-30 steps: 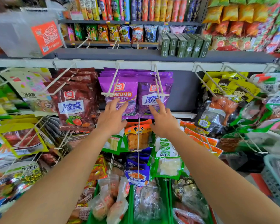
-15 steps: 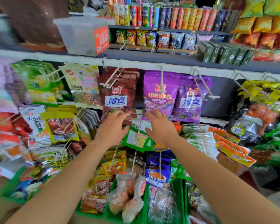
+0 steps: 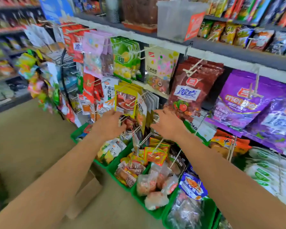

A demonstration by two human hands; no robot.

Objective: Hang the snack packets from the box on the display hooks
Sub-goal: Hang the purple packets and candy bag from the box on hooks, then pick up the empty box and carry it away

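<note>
Your hands flank the yellow packets point(image 3: 125, 98): right hand point(image 3: 168, 123) spread, empty; left hand point(image 3: 110, 125) curled at their bottom edge, grip unclear. Steady them squarely on the hook point(image 3: 145, 95).

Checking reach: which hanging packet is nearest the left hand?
The yellow clear-window packet, just above the left hand; red packets and purple packets hang farther right.

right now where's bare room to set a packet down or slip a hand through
Bare floor left of the green baskets is free. A dark panel gap between maroon packets and purple packets may admit a hand. Between the left hand and right hand, hooks and yellow packets crowd tightly.
</note>
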